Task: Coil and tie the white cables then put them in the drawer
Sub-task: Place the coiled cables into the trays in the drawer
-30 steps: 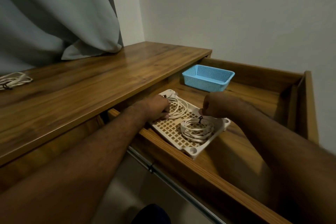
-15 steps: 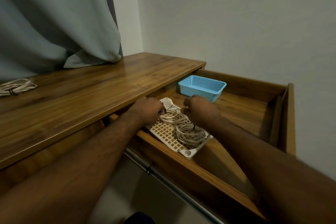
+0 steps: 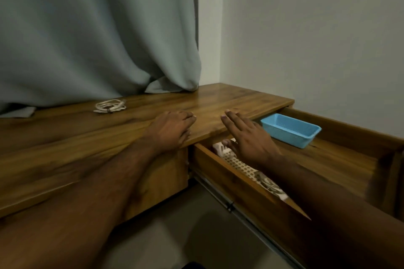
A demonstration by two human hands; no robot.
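Cables (image 3: pixel 267 183) now lie released in the drawer (image 3: pixel 229 172); both hands (image 3: pixel 169 131) have lifted out, fingers (image 3: pixel 231 121) spread.

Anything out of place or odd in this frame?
One tied white cable coil lies on the desktop near the curtain, not in the open drawer. Nothing looks spilled or damaged.

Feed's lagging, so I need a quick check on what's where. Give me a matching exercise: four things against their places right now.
Things:
1. coiled cable
2. blue basket
3. white tray
4. left hand

Places:
A. near side of the open drawer, partly under the right arm
B. on the desk top, near the curtain
C. at the desk's front edge
D. far end of the drawer

Pairs: 1-B, 2-D, 3-A, 4-C
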